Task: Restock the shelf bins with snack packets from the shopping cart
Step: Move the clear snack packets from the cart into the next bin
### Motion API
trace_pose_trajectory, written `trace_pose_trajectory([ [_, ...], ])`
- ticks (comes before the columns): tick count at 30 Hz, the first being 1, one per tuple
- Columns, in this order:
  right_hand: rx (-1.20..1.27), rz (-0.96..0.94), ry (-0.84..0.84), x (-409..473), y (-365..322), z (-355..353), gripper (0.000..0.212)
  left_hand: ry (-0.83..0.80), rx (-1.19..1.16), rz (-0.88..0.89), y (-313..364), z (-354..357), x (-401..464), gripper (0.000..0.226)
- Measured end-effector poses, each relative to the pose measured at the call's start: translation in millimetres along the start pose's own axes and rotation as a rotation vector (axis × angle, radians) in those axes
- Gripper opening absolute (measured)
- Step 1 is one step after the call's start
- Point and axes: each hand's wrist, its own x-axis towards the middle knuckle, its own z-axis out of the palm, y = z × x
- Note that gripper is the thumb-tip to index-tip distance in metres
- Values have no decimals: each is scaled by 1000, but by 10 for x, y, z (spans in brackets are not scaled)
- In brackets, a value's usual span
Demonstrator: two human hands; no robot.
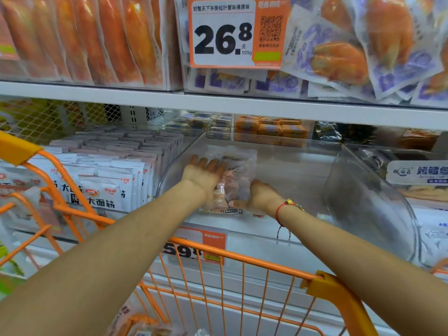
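While both hands flank packet [232, 180] | left [206, 174] flat, right [260, 197] gripping | clear bin [363, 190], white shelf [218, 103]

pink snack packet [232, 175] upright in clear bin [339, 166]

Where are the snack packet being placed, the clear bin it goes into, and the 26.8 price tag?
snack packet [236, 175]: head view, on its clear front between the two hands.
clear bin [378, 197]: head view, on its curved right wall.
26.8 price tag [223, 40]: head view, on the big black numerals.
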Motion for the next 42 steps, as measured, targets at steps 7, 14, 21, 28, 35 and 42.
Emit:
trace_pose_trajectory([
  [7,427,162,-130,-61,-23,-41,48,-6,-98,-19,-11,-37,-37,99],
  [14,419,214,-126,-218,-94,-159,58,301,-36,6,-62,-261,-341,63],
  [21,-230,-159,441,-346,-181,-154,35,143,-56,97,-58,-300,-483,23],
  [28,-180,-218,229,-298,-146,-185,15,-103,-55,192,-132,-269,-476,40],
  [35,-258,-205,-288,-432,-143,-342,54,-339,-6,159,-55,-326,-456,49],
  [42,-304,-205,-269,-611,-273,-405,50,-431,-156,90,11,-449,-573,48],
])
